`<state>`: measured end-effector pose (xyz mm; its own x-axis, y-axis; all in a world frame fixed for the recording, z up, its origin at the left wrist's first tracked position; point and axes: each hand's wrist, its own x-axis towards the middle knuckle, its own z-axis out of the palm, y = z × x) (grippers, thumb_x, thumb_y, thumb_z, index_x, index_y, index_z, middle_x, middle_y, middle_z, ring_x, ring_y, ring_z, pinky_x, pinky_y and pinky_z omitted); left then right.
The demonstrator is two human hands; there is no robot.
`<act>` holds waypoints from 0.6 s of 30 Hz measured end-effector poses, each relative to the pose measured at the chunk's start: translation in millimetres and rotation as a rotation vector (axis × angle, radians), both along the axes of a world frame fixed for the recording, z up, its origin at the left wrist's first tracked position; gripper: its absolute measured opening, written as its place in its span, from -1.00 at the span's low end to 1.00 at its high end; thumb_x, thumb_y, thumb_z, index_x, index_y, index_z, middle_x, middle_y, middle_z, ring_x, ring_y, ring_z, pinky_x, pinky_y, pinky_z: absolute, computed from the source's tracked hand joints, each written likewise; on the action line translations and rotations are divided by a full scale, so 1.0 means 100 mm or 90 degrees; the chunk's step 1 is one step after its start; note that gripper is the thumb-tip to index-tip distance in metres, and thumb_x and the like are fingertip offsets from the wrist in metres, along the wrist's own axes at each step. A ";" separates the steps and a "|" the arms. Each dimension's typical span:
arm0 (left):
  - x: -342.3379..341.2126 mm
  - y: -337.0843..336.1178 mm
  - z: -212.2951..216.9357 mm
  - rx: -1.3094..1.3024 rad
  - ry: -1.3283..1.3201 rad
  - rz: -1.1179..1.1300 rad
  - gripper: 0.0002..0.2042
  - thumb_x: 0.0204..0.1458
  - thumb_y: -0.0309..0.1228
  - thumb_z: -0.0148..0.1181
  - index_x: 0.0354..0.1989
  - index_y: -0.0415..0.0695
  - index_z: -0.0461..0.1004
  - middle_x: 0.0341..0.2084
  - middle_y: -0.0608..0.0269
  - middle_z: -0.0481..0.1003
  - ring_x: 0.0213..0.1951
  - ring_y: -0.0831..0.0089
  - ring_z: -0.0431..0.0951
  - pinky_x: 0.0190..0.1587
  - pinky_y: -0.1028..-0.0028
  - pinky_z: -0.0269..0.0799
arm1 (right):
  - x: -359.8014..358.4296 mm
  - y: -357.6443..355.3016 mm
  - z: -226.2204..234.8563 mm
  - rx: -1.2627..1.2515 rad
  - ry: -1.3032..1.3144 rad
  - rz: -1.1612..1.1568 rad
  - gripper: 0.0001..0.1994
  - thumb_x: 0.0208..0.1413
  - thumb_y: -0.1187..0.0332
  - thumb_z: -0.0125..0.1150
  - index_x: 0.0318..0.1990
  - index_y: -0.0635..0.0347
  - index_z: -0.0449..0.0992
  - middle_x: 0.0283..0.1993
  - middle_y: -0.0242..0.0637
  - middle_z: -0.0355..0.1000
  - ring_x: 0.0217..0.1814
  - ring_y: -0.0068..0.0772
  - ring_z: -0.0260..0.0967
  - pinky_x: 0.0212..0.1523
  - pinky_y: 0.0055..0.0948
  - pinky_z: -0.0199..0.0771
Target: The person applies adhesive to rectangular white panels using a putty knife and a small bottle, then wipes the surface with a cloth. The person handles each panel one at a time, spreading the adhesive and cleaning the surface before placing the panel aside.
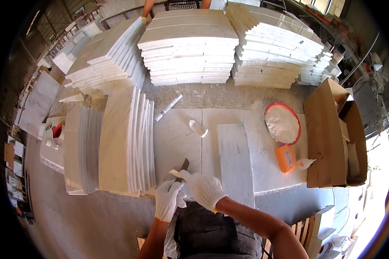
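Both my hands wear white knit gloves and meet close to my body at the bench's near edge. My left hand [168, 199] is closed around the lower end of a dark flat blade [185, 165], which points up and away. My right hand [206, 190] reaches across to the blade with its fingers pinched. At those fingertips a small cream-coloured strip [175, 173] crosses the blade; its kind is unclear. Just right of my hands a grey-veined white stone slab [235, 155] lies flat. Beyond them is a crumpled white tube or wad [198, 128].
Stone slabs stand on edge at left [121, 138]; tall slab stacks [188, 56] line the back, where another person's arm [148, 7] shows. A white marker [168, 107], red-rimmed bowl of white paste [282, 123], orange container [285, 159], small white bottle [306, 163] and cardboard box [326, 138] surround the workspace.
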<state>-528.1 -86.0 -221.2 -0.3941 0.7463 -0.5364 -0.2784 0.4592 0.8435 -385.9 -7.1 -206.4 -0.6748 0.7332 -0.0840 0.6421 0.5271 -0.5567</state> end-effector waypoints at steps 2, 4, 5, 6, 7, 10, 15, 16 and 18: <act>0.01 0.00 -0.03 0.008 -0.005 -0.003 -0.79 0.18 -0.40 0.21 -0.19 -0.35 0.55 -0.63 0.21 0.51 -0.77 0.56 0.40 -0.74 0.56 0.34 | 0.07 0.04 0.02 -0.009 0.000 -0.005 -0.51 0.24 0.34 0.00 0.33 -0.31 0.28 -0.36 -0.13 0.51 -0.40 0.05 0.54 -0.38 -0.08 0.55; 0.05 0.03 0.03 0.005 -0.013 -0.002 -0.79 0.18 -0.40 0.20 -0.20 -0.35 0.55 -0.63 0.21 0.51 -0.77 0.56 0.40 -0.74 0.56 0.34 | 0.12 0.24 -0.06 -0.004 -0.009 -0.066 -0.52 0.24 0.34 0.01 0.32 -0.31 0.29 -0.35 -0.13 0.51 -0.39 0.04 0.54 -0.39 -0.08 0.55; 0.04 0.02 0.03 -0.003 -0.007 0.001 -0.79 0.18 -0.40 0.20 -0.20 -0.35 0.55 -0.64 0.21 0.51 -0.77 0.56 0.40 -0.74 0.57 0.33 | 0.12 0.31 -0.08 -0.003 -0.013 -0.096 -0.52 0.24 0.33 0.01 0.31 -0.31 0.29 -0.35 -0.12 0.51 -0.39 0.03 0.54 -0.39 -0.08 0.54; 0.03 0.01 0.02 -0.010 -0.002 0.003 -0.79 0.18 -0.41 0.20 -0.21 -0.35 0.55 -0.64 0.22 0.50 -0.77 0.57 0.40 -0.74 0.57 0.33 | 0.10 0.25 -0.07 -0.004 -0.004 -0.069 -0.55 0.23 0.33 0.03 0.28 -0.25 0.31 -0.35 -0.12 0.51 -0.38 0.03 0.54 -0.39 -0.07 0.54; 0.03 0.02 0.00 -0.016 0.000 0.003 -0.80 0.19 -0.41 0.20 -0.21 -0.35 0.55 -0.64 0.22 0.50 -0.77 0.57 0.40 -0.74 0.57 0.33 | 0.08 0.12 0.02 -0.003 0.002 -0.045 -0.58 0.23 0.32 0.04 0.25 -0.20 0.33 -0.35 -0.11 0.51 -0.38 0.03 0.54 -0.40 -0.07 0.54; 0.00 0.00 -0.07 0.013 -0.001 -0.013 -0.80 0.16 -0.41 0.23 -0.21 -0.33 0.56 -0.63 0.19 0.51 -0.76 0.55 0.43 -0.71 0.55 0.38 | 0.06 -0.01 -0.11 0.016 0.024 -0.033 -0.69 0.22 0.31 0.07 0.12 -0.03 0.37 -0.35 -0.11 0.51 -0.36 0.04 0.54 -0.39 -0.07 0.54; 0.01 -0.02 -0.03 0.009 0.015 -0.012 -0.79 0.18 -0.40 0.21 -0.23 -0.36 0.56 -0.63 0.21 0.51 -0.77 0.57 0.39 -0.72 0.57 0.33 | 0.09 0.09 0.00 -0.011 0.008 -0.040 -0.76 0.24 0.28 0.06 0.04 0.00 0.38 -0.38 -0.13 0.50 -0.36 0.00 0.55 -0.43 -0.12 0.53; 0.00 -0.02 -0.05 0.016 0.012 -0.011 -0.79 0.17 -0.40 0.21 -0.23 -0.36 0.56 -0.62 0.21 0.51 -0.77 0.57 0.39 -0.72 0.57 0.33 | 0.07 -0.03 0.02 -0.012 0.003 -0.021 -0.76 0.24 0.27 0.07 0.02 0.01 0.39 -0.39 -0.13 0.50 -0.36 0.00 0.55 -0.44 -0.13 0.53; 0.02 0.02 -0.01 0.005 0.017 -0.025 -0.78 0.16 -0.39 0.23 -0.22 -0.35 0.56 -0.62 0.21 0.51 -0.75 0.56 0.44 -0.70 0.57 0.37 | 0.07 0.01 0.01 -0.003 -0.006 -0.019 -0.78 0.26 0.26 0.05 0.01 0.02 0.38 -0.40 -0.15 0.50 -0.37 0.00 0.55 -0.41 -0.10 0.53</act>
